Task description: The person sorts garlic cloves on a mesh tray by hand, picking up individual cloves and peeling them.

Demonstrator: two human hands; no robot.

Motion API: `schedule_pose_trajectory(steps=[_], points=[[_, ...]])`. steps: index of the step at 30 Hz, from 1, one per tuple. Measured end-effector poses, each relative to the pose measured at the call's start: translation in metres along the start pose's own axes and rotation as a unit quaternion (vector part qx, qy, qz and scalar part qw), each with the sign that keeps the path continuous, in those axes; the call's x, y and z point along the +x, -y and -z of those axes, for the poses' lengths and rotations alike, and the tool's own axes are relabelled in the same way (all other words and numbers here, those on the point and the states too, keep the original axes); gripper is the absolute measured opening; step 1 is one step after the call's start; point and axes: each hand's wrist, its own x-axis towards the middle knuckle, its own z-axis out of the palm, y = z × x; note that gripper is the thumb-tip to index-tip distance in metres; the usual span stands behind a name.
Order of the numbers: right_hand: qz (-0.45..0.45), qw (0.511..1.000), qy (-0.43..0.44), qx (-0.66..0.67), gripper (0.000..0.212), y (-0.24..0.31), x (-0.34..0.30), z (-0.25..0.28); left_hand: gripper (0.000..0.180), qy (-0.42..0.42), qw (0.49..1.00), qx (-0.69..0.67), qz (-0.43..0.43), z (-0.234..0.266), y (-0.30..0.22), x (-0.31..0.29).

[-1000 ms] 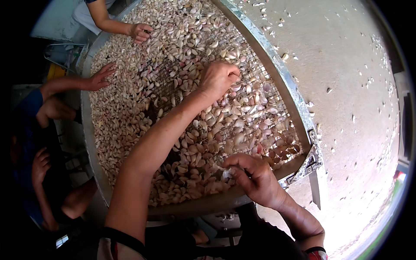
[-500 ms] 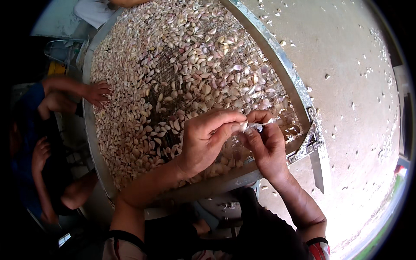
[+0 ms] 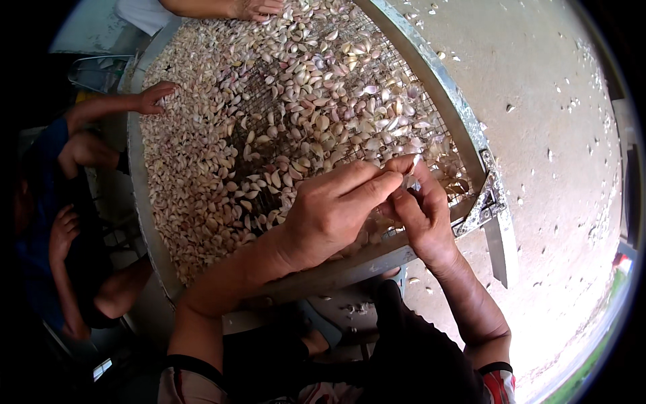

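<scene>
My left hand (image 3: 336, 205) and my right hand (image 3: 425, 215) meet above the near right corner of a mesh rack. Thumbs and fingers of both are pinched together around a small garlic clove, mostly hidden by the fingertips now; half a second ago its pale surface showed. A white shred of garlic skin (image 3: 416, 159) clings by my right forefinger. Loose garlic cloves (image 3: 316, 121), pinkish and cream, cover the wire mesh under and beyond my hands.
A metal frame (image 3: 441, 81) rims the rack, with a bracket and leg (image 3: 499, 249) at the near right corner. On the left a co-worker's hand (image 3: 156, 97) touches cloves; another person's hand (image 3: 259, 8) rests at the far edge. Skin scraps dot the concrete floor (image 3: 538, 168).
My hands have closed in tighter, hiding the clove, and the white skin has shifted up along my right forefinger. The left co-worker's hand moved farther away; another hand came in at the far edge.
</scene>
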Motion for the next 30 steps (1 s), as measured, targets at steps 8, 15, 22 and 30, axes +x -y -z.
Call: schedule_pose_trajectory(steps=[8,15,22,30], points=[[0.085,0.98,0.027,-0.176,0.024,-0.006,0.004,0.002,0.016,0.005,0.987,-0.157,0.046,-0.005,0.013,-0.009],[0.05,0.99,0.033,-0.128,0.031,-0.005,0.005,0.006,0.012,-0.008,0.976,-0.199,0.092,-0.006,0.011,-0.002],[0.001,0.999,0.035,-0.026,0.024,0.0,0.004,0.001,0.02,-0.025,0.972,-0.201,0.12,-0.01,0.021,-0.011],[0.163,0.958,0.031,-0.235,0.024,-0.005,0.009,0.004,0.028,-0.017,0.997,-0.077,0.013,-0.015,0.016,-0.014]])
